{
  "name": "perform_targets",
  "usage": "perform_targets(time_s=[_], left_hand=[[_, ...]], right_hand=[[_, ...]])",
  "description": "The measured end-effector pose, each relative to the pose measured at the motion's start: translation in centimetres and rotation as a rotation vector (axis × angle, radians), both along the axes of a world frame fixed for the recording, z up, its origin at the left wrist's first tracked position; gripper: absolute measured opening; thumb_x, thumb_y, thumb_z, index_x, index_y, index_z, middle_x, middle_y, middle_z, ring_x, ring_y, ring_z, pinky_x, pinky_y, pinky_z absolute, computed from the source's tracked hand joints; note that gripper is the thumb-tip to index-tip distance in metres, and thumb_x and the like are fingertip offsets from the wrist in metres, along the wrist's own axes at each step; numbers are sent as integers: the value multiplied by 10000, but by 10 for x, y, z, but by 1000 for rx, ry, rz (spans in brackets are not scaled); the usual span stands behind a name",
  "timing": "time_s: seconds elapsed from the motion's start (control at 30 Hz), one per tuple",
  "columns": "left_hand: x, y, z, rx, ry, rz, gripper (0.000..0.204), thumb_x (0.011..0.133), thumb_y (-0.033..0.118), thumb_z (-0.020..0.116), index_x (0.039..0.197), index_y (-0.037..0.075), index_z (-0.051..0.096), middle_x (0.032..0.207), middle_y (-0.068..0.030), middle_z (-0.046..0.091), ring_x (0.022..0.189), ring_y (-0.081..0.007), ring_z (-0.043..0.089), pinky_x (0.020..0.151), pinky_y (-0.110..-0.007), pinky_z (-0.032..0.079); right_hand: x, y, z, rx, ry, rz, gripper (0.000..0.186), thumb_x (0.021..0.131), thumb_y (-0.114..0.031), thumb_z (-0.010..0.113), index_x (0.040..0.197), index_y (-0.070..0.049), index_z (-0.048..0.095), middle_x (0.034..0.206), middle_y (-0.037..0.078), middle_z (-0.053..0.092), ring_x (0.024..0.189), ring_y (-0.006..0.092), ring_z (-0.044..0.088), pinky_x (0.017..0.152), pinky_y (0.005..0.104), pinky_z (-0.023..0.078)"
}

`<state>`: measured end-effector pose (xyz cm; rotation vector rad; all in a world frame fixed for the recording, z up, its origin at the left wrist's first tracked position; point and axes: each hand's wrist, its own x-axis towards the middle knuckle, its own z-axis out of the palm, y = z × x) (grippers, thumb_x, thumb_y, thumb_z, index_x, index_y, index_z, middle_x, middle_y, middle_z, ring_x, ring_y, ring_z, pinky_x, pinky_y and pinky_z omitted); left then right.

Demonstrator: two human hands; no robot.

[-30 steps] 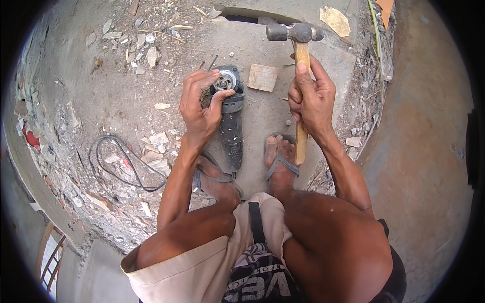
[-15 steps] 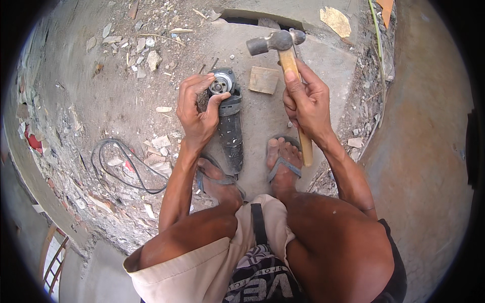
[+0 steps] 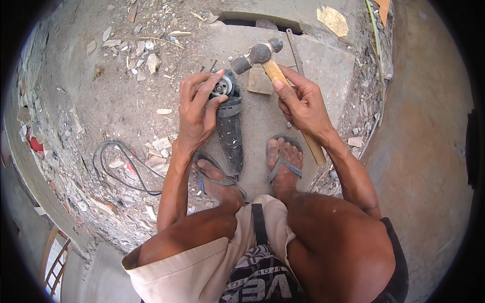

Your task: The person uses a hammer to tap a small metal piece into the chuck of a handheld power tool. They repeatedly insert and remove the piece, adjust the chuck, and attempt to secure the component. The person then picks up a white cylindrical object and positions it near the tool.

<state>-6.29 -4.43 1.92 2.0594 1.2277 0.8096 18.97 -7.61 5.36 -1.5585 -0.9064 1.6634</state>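
A dark angle grinder lies with its head away from me and its round metal spindle end facing up. My left hand curls its fingers and thumb around the rim of that head. In my right hand is a ball-peen hammer, gripped partway along its wooden handle. The hammer's steel head is raised to the right of the grinder's head, apart from it. Partly behind the hammer, a small wooden block rests on the concrete.
A flat metal strip lies beyond the hammer. Black cable loops over rubble at left. Broken chips litter the ground, with a rectangular gap in the concrete ahead. My sandalled feet flank the grinder's rear.
The hammer's head has swung down and left toward the grinder, while its handle end has shifted right. My left fingers have moved slightly on the grinder's head. The metal strip now shows.
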Motion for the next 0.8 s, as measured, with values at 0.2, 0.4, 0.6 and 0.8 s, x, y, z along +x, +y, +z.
perform_targets(time_s=[0.2, 0.4, 0.6, 0.8], left_hand=[[-2, 2, -10, 73, -28, 17, 420, 815, -1, 814, 1222, 35, 717, 1147, -141, 681, 1094, -322, 639, 932, -421, 525], [1, -3, -19, 39, -142, 128, 435, 774, 20, 865, 1180, 28, 707, 1138, -146, 711, 1065, -321, 670, 926, -424, 539], [3, -1, -20, 119, -134, 87, 426, 767, -13, 859, 1167, 20, 715, 1138, -147, 726, 1071, -319, 673, 919, -422, 548], [0, -5, -19, 118, -116, 110, 423, 762, -28, 853, 1161, 12, 718, 1140, -151, 731, 1073, -318, 675, 916, -416, 551]], right_hand=[[-5, -8, -10, 93, -69, 64, 434, 1091, -282, 621, 1432, -13, 633, 830, -35, 618, 640, 16, 457, 554, 231, 397], [-3, -4, 2, -40, 85, -64, 456, 1100, -289, 603, 1455, -3, 600, 734, -54, 544, 578, 12, 453, 494, 217, 360], [-9, -9, -8, 70, 15, -106, 488, 1103, -301, 599, 1481, 6, 564, 659, -80, 478, 535, 9, 429, 464, 211, 334], [-3, 8, 6, -65, -2, -93, 464, 1090, -295, 614, 1444, 4, 609, 819, 65, 689, 727, 116, 649, 647, 277, 524]])
